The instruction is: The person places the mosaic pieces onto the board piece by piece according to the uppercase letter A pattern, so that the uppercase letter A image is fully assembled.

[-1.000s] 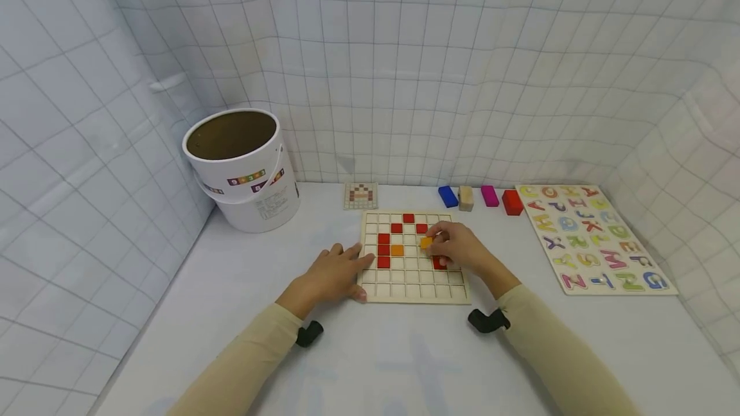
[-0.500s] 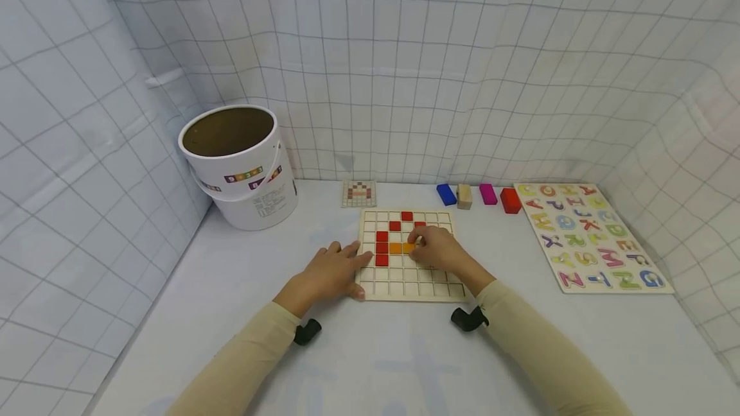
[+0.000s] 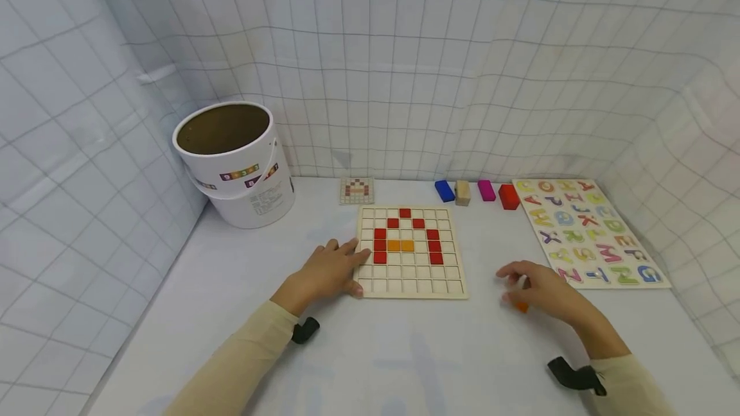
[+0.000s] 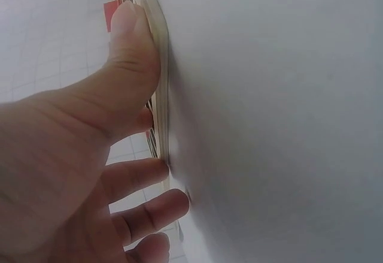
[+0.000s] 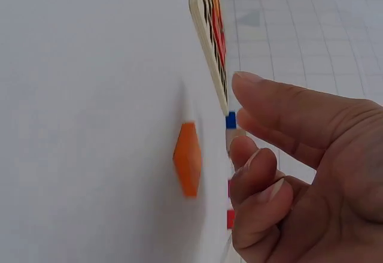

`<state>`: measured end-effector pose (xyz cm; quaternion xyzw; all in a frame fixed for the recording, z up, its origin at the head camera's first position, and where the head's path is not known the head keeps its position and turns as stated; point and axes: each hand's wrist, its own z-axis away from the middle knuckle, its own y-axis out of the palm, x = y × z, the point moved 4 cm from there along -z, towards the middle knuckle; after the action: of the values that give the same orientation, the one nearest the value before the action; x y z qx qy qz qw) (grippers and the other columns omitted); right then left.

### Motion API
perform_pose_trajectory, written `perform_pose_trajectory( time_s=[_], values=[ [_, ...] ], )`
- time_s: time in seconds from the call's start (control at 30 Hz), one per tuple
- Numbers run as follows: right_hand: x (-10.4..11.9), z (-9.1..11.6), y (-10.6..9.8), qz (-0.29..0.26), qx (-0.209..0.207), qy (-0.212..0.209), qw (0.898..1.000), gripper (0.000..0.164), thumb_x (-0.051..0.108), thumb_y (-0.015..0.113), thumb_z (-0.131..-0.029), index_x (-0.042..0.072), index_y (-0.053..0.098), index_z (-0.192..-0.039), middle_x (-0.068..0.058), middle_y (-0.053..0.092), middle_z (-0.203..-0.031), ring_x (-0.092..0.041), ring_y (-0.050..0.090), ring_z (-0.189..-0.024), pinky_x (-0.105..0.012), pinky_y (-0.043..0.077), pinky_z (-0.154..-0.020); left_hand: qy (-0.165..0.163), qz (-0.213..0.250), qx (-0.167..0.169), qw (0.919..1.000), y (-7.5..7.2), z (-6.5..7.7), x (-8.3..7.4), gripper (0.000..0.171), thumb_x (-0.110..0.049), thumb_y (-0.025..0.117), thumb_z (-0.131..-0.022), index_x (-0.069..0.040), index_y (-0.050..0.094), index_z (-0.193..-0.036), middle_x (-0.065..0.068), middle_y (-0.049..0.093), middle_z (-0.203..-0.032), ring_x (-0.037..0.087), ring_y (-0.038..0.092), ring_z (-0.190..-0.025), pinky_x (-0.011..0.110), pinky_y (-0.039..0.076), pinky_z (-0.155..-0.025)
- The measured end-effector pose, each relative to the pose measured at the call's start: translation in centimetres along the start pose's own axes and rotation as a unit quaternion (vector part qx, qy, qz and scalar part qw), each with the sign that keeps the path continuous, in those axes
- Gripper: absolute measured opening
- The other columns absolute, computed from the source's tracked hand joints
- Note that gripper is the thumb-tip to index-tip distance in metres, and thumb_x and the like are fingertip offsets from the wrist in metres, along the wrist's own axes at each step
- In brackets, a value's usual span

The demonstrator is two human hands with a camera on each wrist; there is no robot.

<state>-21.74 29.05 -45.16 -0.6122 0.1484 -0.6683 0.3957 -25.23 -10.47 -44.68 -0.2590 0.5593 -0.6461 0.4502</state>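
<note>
A wooden grid board point(image 3: 412, 279) lies flat in the middle of the head view. Red tiles point(image 3: 435, 246) form an arch on it, with two orange tiles point(image 3: 400, 246) side by side inside. My left hand point(image 3: 329, 276) rests at the board's left edge, fingertips on the rim and thumb at the near corner. To the right of the board, my right hand point(image 3: 543, 289) hovers over an orange block point(image 5: 188, 160) lying on the table. Its thumb and forefinger are apart, the other fingers loosely bent, and it holds nothing. In the head view the hand partly covers the block.
Behind the board lies a small pattern card point(image 3: 356, 191). A blue block point(image 3: 444, 190), a plain wood block point(image 3: 462, 193), a magenta block point(image 3: 486, 190) and a red block point(image 3: 509, 197) line the back. An alphabet board point(image 3: 595, 236) is at right, a white bucket point(image 3: 254, 204) at left.
My right hand has set an orange tile beside the first one, let go, and moved right to the orange block on the table. The left hand stays at the board's edge.
</note>
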Motion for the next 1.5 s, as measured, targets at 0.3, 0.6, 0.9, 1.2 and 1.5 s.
perform_pose_trajectory(
  time_s=[0.3,0.6,0.9,1.2,1.5],
  values=[
    [-3.1,2.8,-0.3,0.001,0.012,-0.008,1.0,0.031,0.015,0.079,-0.087,0.011,0.069,-0.117,-0.004,0.054,-0.095,-0.014,0.05,-0.082,-0.025,0.044,-0.068,-0.008,0.007,0.001,0.9999,0.1,0.1,0.4,0.088,-0.052,0.078,-0.08,-0.022,0.045,-0.156,0.015,0.036,-0.163,0.039,0.044,-0.131,0.057,0.039,-0.105],
    [-3.4,2.6,-0.2,-0.033,0.014,0.005,0.999,0.027,0.015,0.079,-0.087,0.01,0.06,-0.106,-0.007,0.058,-0.096,-0.018,0.055,-0.085,-0.027,0.047,-0.068,-0.002,0.0,-0.001,1.0,0.0,0.0,0.4,0.088,-0.053,0.077,-0.08,-0.021,0.046,-0.156,0.016,0.037,-0.162,0.039,0.046,-0.129,0.057,0.04,-0.103],
    [-4.7,1.5,-1.7,-0.119,0.022,0.009,0.993,0.031,0.021,0.065,-0.1,0.004,0.059,-0.126,-0.007,0.051,-0.075,-0.02,0.051,-0.06,-0.03,0.045,-0.059,0.005,0.006,0.0,1.0,-0.3,-0.4,0.3,0.088,-0.053,0.077,-0.08,-0.02,0.045,-0.156,0.017,0.035,-0.163,0.042,0.043,-0.134,0.061,0.035,-0.108],
    [-3.5,-3.4,-1.5,-0.232,-0.008,0.015,0.973,0.044,0.022,0.07,-0.098,-0.003,0.056,-0.132,-0.007,0.057,-0.087,-0.014,0.056,-0.069,-0.025,0.05,-0.062,-0.001,0.003,0.006,1.0,-0.3,-0.4,0.1,0.089,-0.053,0.078,-0.08,-0.022,0.044,-0.156,0.016,0.035,-0.163,0.041,0.044,-0.133,0.058,0.037,-0.106],
    [1.7,-10.2,1.8,-0.26,0.009,0.032,0.965,0.047,0.015,0.073,-0.095,-0.003,0.056,-0.135,-0.006,0.07,-0.086,-0.015,0.064,-0.069,-0.024,0.057,-0.067,-0.001,0.007,0.004,1.0,0.1,-0.2,0.0,0.087,-0.053,0.078,-0.081,-0.022,0.045,-0.156,0.016,0.036,-0.162,0.039,0.045,-0.131,0.057,0.039,-0.105]
  ],
)
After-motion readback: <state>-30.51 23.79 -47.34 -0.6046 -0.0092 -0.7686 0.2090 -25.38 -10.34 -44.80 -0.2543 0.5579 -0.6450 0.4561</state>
